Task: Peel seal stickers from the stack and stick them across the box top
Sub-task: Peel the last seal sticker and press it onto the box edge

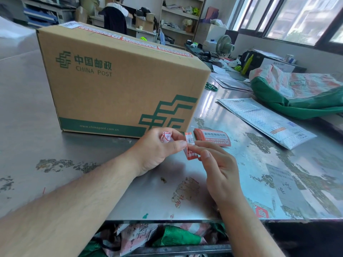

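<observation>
A brown China Post box [118, 84] stands on the steel table [37, 145], with several red-and-white seal stickers [141, 41] in a row across its top. A stack of seal stickers [213, 139] lies just right of the box's near corner. In front of the box, both hands pinch one sticker [189, 148], which hangs bent between them. My left hand [157, 151] grips its upper edge with thumb and fingers and also holds a crumpled scrap of backing paper [166, 136]. My right hand [219, 167] holds the sticker's lower part with its fingertips.
A white padded mailer [265, 121] and a green-and-white mail sack [300, 93] lie to the right. Green scissors [211, 87] and papers sit behind the box. Old sticker remains mark the table near its front edge [167, 220]. A person sits at a far desk [115, 17].
</observation>
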A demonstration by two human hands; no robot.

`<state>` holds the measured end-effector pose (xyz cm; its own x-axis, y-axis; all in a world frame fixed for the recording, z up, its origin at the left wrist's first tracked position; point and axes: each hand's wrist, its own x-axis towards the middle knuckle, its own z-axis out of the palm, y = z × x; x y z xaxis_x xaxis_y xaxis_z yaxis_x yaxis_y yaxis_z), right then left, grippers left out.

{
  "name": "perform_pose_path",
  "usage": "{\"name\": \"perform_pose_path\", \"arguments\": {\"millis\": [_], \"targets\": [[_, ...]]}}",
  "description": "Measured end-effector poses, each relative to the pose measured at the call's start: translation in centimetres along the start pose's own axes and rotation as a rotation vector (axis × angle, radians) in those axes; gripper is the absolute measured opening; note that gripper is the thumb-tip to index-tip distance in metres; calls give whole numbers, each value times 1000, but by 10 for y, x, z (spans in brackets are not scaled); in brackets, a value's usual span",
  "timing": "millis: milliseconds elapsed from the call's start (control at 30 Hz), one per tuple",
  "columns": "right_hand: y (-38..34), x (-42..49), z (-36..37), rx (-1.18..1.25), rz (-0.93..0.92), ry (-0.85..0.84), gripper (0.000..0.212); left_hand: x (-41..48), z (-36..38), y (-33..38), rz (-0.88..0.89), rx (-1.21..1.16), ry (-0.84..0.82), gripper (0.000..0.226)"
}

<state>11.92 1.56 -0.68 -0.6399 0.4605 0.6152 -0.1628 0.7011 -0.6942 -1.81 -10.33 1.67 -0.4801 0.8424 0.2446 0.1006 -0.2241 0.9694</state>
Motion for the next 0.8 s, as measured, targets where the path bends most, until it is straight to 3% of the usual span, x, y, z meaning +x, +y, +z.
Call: {"name": "perform_pose_path", "arguments": {"millis": [200, 300, 567, 800], "targets": [[0, 0, 0, -10, 26, -3, 40, 3, -3, -7, 9, 10, 24, 3], [0, 0, 0, -15, 46, -8, 40, 3, -4, -9, 13, -9, 13, 13], [-2, 0, 2, -69, 34, -23, 29, 5, -4, -12, 20, -33, 8, 3], [-7, 0, 2, -38, -9, -55, 34, 5, -5, -13, 4, 18, 9, 17]]}}
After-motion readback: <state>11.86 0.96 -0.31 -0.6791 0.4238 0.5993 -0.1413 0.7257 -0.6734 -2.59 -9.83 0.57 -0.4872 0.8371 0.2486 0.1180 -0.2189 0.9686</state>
